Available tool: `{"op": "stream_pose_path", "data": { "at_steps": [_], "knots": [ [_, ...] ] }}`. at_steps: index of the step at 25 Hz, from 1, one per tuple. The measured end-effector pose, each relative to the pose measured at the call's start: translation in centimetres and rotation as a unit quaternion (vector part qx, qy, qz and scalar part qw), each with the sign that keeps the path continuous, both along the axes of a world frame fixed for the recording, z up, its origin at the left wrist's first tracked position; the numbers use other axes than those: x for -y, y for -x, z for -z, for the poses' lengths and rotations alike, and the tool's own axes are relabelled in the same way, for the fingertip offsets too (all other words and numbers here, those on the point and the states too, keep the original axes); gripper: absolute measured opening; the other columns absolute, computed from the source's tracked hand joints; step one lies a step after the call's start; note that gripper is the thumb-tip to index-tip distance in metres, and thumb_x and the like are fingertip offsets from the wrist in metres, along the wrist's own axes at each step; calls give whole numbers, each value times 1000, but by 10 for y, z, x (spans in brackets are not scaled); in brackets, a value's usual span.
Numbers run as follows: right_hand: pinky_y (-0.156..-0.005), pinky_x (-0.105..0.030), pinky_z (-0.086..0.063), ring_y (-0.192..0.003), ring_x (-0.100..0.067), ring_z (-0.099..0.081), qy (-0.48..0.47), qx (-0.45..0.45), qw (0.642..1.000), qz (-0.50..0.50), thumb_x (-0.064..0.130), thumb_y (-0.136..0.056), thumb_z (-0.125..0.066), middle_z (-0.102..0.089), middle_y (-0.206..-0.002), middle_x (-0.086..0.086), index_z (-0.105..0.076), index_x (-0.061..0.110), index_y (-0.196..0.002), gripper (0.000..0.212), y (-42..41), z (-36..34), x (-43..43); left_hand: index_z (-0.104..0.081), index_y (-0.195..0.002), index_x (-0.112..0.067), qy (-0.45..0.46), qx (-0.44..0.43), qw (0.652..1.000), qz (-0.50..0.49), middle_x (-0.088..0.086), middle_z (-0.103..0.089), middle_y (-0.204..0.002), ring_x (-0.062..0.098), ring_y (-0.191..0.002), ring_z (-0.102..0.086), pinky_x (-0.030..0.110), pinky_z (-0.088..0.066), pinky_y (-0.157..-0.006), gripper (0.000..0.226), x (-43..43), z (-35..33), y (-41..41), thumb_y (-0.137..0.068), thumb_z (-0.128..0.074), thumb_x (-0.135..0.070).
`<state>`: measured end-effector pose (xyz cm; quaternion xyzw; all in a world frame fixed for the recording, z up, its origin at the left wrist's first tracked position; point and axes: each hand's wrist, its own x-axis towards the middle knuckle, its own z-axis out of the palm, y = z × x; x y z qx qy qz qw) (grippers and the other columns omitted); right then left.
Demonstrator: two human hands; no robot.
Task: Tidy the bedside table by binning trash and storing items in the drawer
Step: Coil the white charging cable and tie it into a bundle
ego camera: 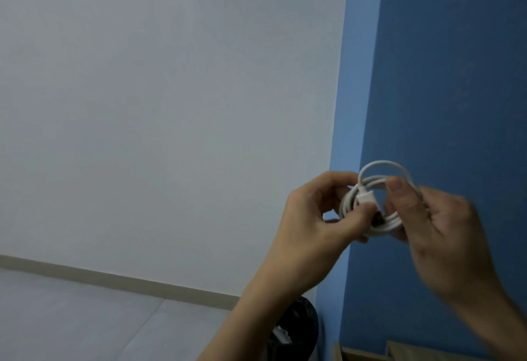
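Observation:
A white charging cable [379, 180] is wound into a coil and held up in front of the wall at chest height. My left hand [313, 223] pinches the coil from the left, thumb pressed on the white plug end. My right hand [445, 235] grips the coil's right side, with the thumb over the loops. One loop stands up above the fingers. The lower part of the coil is hidden behind both hands.
A black bin [296, 329] with a dark liner and something white inside stands on the floor below my left forearm. A wooden edge of furniture [368, 353] shows at the bottom right, against the blue wall [445, 75]. A pale wall and grey floor fill the left.

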<state>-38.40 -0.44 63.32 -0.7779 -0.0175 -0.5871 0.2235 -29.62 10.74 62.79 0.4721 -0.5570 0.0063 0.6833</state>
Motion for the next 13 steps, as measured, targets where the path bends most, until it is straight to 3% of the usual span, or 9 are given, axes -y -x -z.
{"op": "stream_pose_path", "data": {
  "at_steps": [2, 4, 7, 9, 11, 13],
  "knots": [
    [-35, -24, -34, -50, -25, -53, 33, -10, 999, 10, 63, -86, -31, -55, -52, -16, -53, 7, -51, 70, -1, 1, 1, -63, -97, -8, 3, 6, 999, -35, 26, -55, -77, 36, -75, -64, 27, -55, -50, 12, -1, 0, 1, -86, -62, -3],
    [-33, -26, -32, -48, -27, -51, 66, -19, 997, 28, 61, -88, -31, -47, -36, -12, -54, 3, -50, 73, -2, 3, 3, -61, -91, -15, 9, 12, 998, -68, 19, -51, -71, 40, -74, -63, 31, -51, -43, 11, 1, 2, 2, -85, -63, -5],
    [-33, -28, -30, -44, -28, -48, 78, -36, 995, 44, 61, -87, -32, -45, -35, -14, -54, 7, -50, 70, -1, 4, 7, -58, -89, -20, 5, 35, 993, -114, 9, -46, -63, 38, -65, -58, 38, -47, -44, 13, 5, 6, 4, -85, -62, -9],
    [-34, -29, -30, -45, -28, -48, 79, -46, 994, 66, 63, -85, -33, -46, -36, -14, -56, 10, -54, 66, 1, 3, 9, -57, -90, -19, -3, 22, 993, -117, 0, -42, -59, 32, -56, -54, 32, -45, -39, 12, 7, 7, 3, -86, -63, -9],
    [-38, -31, -36, -45, -26, -51, 49, -64, 995, 65, 62, -82, -39, -54, -43, -12, -62, 15, -67, 54, 2, 1, 9, -57, -91, -15, -11, -15, 998, -66, 4, -44, -66, 16, -50, -54, 22, -43, -36, 10, 6, 5, 2, -87, -63, -7],
    [-37, -27, -39, -39, -19, -48, -37, -81, 996, -18, 58, -78, -47, -59, -50, -6, -66, 24, -78, 39, 3, -1, 8, -57, -92, -10, -17, -40, 999, 1, 13, -49, -75, 6, -45, -54, 19, -44, -37, 10, 3, 0, 1, -88, -62, -3]
  ]
}}
